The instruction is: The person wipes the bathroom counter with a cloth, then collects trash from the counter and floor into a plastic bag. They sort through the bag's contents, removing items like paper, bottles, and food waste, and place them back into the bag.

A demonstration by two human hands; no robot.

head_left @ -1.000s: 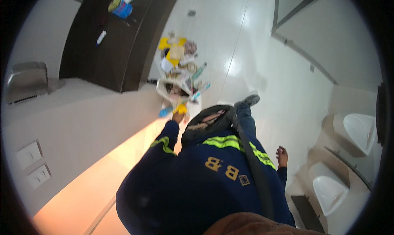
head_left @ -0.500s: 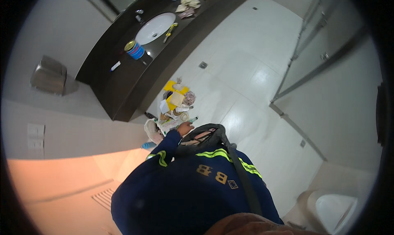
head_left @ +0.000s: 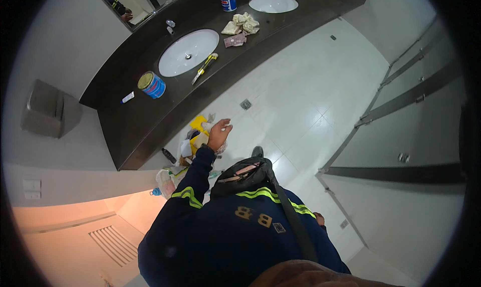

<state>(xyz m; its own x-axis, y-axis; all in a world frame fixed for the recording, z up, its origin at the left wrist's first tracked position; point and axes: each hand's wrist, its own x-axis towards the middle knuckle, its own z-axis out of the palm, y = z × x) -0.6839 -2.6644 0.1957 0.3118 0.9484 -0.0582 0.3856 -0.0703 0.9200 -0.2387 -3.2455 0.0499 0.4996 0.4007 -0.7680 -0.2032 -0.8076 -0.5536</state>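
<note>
My left hand is raised over the pile of things on the floor, reaching toward the counter. Its fingers are bent but apart, and I see nothing held in them. Under it, partly covered by the hand and sleeve, lie yellow cloths, papers and scraps. My right hand shows only as a small patch beside my right hip; its fingers are hidden. On the counter, a yellow utility knife lies by the front of the near sink. An opened blue tin stands left of it, beside a small white tube.
Further along the counter are crumpled cream cloths, a pinkish folded piece, a second blue tin and another sink. A black bag hangs at my front. Stall partitions stand at the right, a hand dryer at the left.
My left hand has lifted from the floor items near a greenish bottle-like thing and moved up toward the counter. My view has shifted, with the counter now appearing larger and a shoe showing.
</note>
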